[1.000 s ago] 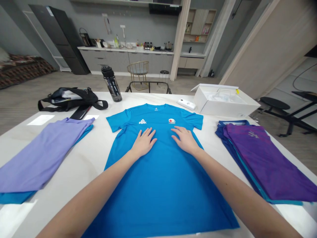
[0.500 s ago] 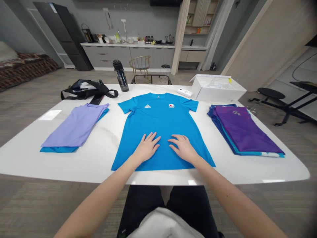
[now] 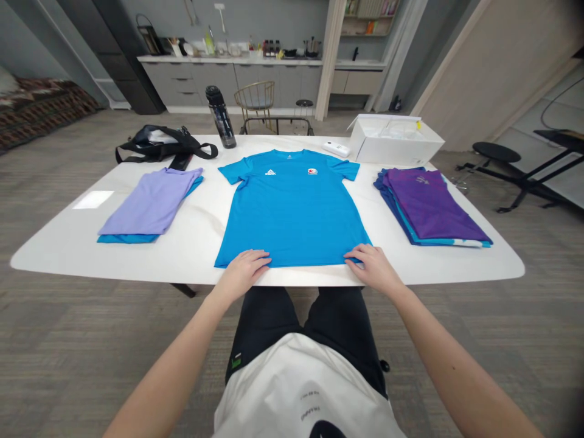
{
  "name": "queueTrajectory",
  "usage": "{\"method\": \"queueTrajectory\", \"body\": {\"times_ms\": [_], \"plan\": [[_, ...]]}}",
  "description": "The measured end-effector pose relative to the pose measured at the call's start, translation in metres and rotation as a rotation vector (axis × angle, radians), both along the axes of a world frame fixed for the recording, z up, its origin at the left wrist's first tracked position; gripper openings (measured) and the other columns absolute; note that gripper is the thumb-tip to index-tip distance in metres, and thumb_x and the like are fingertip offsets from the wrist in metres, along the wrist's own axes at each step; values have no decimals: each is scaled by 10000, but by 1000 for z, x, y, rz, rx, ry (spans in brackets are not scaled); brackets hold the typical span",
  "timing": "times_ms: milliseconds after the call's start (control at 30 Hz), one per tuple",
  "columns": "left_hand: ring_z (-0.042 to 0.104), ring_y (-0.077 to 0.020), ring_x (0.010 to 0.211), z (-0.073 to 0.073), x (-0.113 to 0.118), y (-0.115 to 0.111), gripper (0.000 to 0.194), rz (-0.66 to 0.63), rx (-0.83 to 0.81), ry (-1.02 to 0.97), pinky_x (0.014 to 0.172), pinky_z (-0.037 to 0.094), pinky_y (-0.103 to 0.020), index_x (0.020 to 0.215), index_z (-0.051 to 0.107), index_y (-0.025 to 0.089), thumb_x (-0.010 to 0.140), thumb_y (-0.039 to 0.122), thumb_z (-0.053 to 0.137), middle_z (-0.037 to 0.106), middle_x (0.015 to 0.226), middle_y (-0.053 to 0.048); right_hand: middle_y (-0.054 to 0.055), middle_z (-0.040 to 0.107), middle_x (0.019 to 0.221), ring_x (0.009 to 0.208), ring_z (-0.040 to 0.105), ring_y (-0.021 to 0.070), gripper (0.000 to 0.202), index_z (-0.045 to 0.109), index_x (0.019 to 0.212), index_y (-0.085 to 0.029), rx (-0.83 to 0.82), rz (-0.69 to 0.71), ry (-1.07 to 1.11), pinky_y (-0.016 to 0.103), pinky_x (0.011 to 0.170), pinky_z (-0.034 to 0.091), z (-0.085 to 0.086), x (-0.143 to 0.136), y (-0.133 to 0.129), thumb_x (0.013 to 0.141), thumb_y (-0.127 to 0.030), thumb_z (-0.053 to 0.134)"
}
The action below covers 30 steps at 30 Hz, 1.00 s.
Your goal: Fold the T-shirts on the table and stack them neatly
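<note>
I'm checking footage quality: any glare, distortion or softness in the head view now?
Head view: glare patch on the white table beside the lilac garment; same view: the dark fridge leans, suggesting wide-angle distortion; same view: chest prints on the blue T-shirt look soft.

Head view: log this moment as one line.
blue T-shirt: spread flat; left hand: at bottom hem; right hand: at bottom hem; lilac garment: left; purple garment: right

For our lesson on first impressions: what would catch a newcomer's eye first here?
The bright blue T-shirt stands out first, spread flat in the middle of the white table, with the left hand and right hand at its near edge. To its left lies a folded lilac garment, to its right a folded purple garment.
</note>
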<state>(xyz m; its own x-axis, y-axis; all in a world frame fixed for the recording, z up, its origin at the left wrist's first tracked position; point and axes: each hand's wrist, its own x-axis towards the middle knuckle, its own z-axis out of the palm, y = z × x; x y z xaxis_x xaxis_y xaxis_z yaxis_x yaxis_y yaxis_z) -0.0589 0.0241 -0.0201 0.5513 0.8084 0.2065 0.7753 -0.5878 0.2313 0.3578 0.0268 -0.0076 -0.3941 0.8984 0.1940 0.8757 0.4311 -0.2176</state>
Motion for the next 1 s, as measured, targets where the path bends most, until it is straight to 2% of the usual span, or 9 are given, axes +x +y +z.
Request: {"method": "queueTrajectory", "body": {"times_ms": [100,300,433,533,633,900,1000], "plan": [[650,-245,1181,0,-4,-8,333,39,75,32,995,503,-424,1193,723,229,1054,324,435,718,1268,-80,85,712,1090,1017,622,245,296,751,1105,-244,20,-36,-29,390,901,397,-3,7,-9,1022,-365,494],[669,-233,1025,5,7,-9,304,89,177,87,822,494,-387,1079,715,206,1060,292,424,746,1124,-80,87,718,1084,1017,592,248,324,735,1126,-236,40,-34,-103,392,889,350,-2,-8,-11,1054,-344,438],[670,-220,945,8,9,-9,284,135,247,53,804,481,-375,1054,690,206,1065,289,418,751,1051,-72,96,718,1075,1012,584,250,333,727,1143,-221,65,-50,-126,393,895,334,1,-8,-12,1057,-336,426],[667,-216,926,8,11,-11,271,135,271,41,807,482,-371,1069,672,206,1067,277,411,749,1034,-72,96,712,1105,1034,581,258,331,723,1147,-226,64,-43,-111,393,905,337,2,-11,-16,1046,-403,462],[662,-217,901,8,14,-10,267,140,295,47,799,481,-367,1071,660,205,1068,261,398,742,996,-77,96,706,1126,1042,586,257,355,718,1160,-229,61,-24,-90,397,921,339,5,-21,-20,1041,-453,470],[621,-219,799,5,18,-4,266,200,351,52,751,456,-363,1051,639,190,1066,246,379,690,882,-79,105,710,1089,1008,590,265,380,735,1127,-224,73,-79,-83,406,904,337,5,-55,-15,1034,-481,471],[626,-224,812,3,16,-3,259,171,334,58,758,450,-372,1062,643,187,1063,255,393,688,882,-80,104,716,1079,1010,590,261,369,737,1124,-229,84,-47,-86,403,903,333,4,-61,-11,1055,-427,434]]}}
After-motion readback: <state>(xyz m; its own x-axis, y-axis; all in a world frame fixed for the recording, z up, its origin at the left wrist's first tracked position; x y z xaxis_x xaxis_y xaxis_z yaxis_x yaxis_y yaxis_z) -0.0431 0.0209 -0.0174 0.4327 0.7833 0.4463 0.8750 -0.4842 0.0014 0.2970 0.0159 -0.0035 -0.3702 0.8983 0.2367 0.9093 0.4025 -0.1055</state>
